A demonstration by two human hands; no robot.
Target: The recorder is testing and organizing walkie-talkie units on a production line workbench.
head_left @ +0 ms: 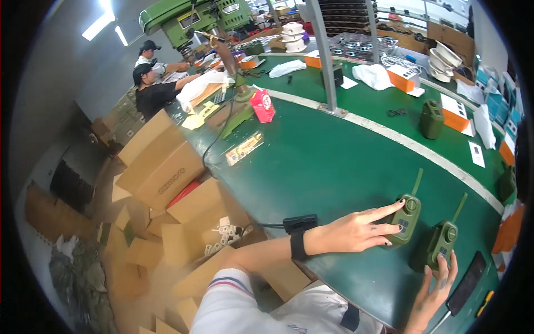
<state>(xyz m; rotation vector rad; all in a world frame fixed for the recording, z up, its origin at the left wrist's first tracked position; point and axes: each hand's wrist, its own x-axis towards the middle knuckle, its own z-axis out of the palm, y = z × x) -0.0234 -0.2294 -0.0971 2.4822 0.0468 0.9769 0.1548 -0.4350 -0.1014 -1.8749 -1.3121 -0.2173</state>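
Note:
Two olive-green handsets that look like walkie-talkies, each with a stub antenna and a round knob, stand on the green table in front of me. My left hand (pixel 356 229) reaches across to the left handset (pixel 410 222), its fingers stretched apart. One fingertip touches near the knob, others the dark button area; the thumb is hidden. At the lower part of the right handset (pixel 442 239) is my right hand (pixel 439 284), with thumb and fingers closed on its near end and fingertips by the small dark panel.
A black strap-like item (pixel 466 284) and an orange-handled tool (pixel 485 304) lie at the right. Beyond a white strip stand another green unit (pixel 431 119) and orange-white boxes (pixel 456 114). Open cartons (pixel 161 167) are at the left. A green drill press (pixel 194 25) and two people are farther back.

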